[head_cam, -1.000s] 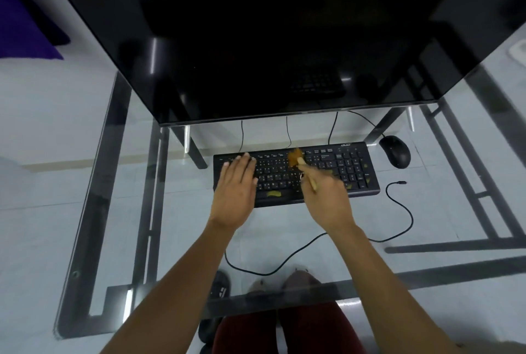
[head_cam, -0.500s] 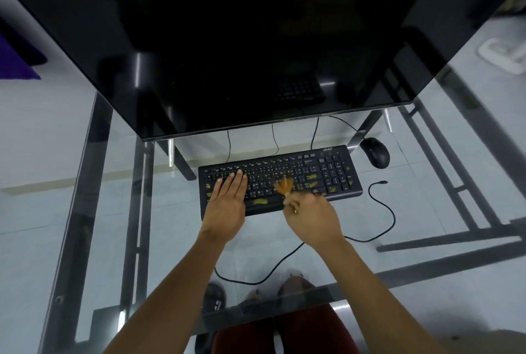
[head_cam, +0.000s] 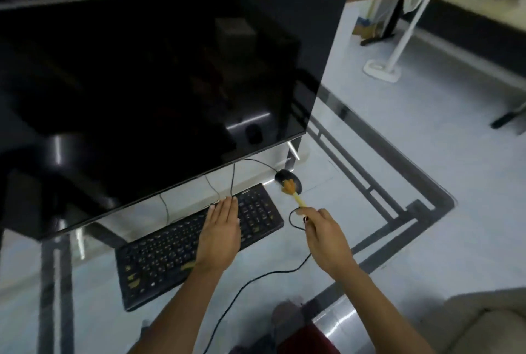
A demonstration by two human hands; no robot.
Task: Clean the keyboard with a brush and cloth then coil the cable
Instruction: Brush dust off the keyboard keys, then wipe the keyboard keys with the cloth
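A black keyboard (head_cam: 170, 251) lies at a slant on the glass table, with yellowish smudges on some keys. My left hand (head_cam: 220, 232) rests flat on its right half, fingers together. My right hand (head_cam: 324, 235) is off the keyboard to the right, shut on a small brush (head_cam: 293, 192) with a pale handle and orange-brown bristles. The bristles hover over the black mouse (head_cam: 284, 174). The keyboard's black cable (head_cam: 256, 276) loops across the glass under my right hand, its plug end by my fingers.
A big black monitor (head_cam: 159, 77) stands right behind the keyboard and overhangs it. The glass table (head_cam: 398, 171) has a dark frame and its corner is at the right. A white stand (head_cam: 382, 68) is on the floor beyond. My knees show below.
The view swung to the right and tilted. My right hand lifted the brush off the keys and moved right, over the mouse. My left hand slid to the keyboard's right half.
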